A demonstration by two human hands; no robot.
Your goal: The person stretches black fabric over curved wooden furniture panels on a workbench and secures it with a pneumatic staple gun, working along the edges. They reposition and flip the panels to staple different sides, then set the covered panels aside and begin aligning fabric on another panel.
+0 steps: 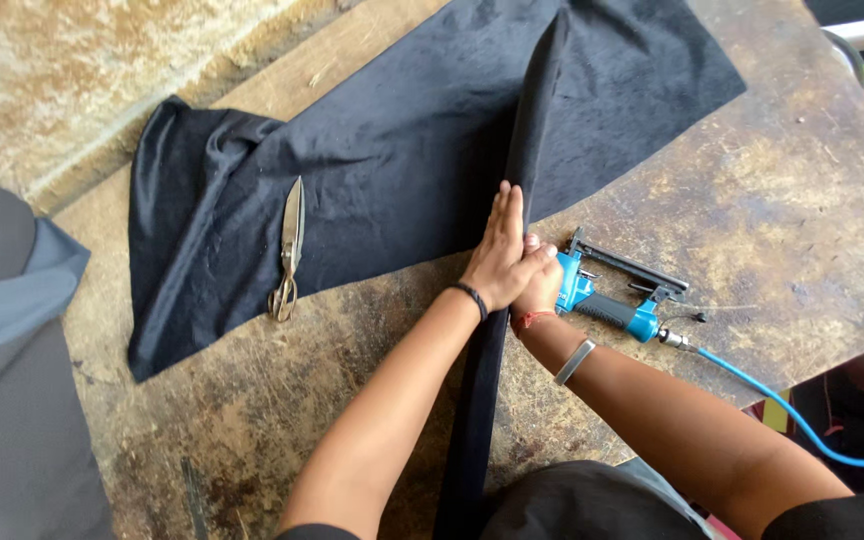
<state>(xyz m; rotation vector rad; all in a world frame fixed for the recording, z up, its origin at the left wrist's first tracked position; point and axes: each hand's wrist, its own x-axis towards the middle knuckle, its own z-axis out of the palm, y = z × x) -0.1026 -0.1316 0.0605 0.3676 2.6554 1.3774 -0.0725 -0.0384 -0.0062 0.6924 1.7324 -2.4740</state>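
A long narrow piece wrapped in dark cloth (530,130) runs from my lap up across the worn wooden table (782,200). My left hand (499,250) lies flat on it, fingers together and stretched along its length, pressing the cloth. My right hand (540,285) sits just behind and under the left one, curled against the wrapped piece; what it grips is hidden. A blue pneumatic staple gun (612,295) lies on the table right beside my right hand.
A wide sheet of dark fabric (352,170) is spread over the table's far half. Metal scissors (288,250) rest on its left part. A blue air hose (802,420) trails off the right edge. Grey upholstered cushions (2,350) stand at the left.
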